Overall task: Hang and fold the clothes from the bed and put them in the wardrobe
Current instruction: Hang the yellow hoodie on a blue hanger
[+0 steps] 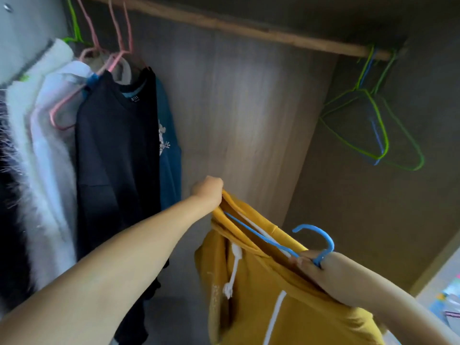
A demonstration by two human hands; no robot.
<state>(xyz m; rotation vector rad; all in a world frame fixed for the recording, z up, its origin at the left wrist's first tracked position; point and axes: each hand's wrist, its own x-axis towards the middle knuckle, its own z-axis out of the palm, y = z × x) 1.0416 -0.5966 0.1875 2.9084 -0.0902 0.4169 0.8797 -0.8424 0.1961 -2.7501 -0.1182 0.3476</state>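
Observation:
A mustard-yellow hoodie [263, 290] with white drawstrings hangs on a blue hanger [318, 240] inside the open wardrobe. My left hand [208, 192] grips the hoodie's far shoulder, where the hanger's end sits. My right hand [311, 261] holds the hanger at the base of its hook, the fingers mostly hidden behind the fabric. The hook points up, well below the wooden rail [249, 28].
On the rail's left hang a black sweatshirt [117, 155], a teal top [169, 145], white fluffy garments [44, 145] and pink hangers [117, 33]. Bare green and blue hangers [373, 125] hang at the right end. The rail's middle stretch is bare before the back panel [244, 120].

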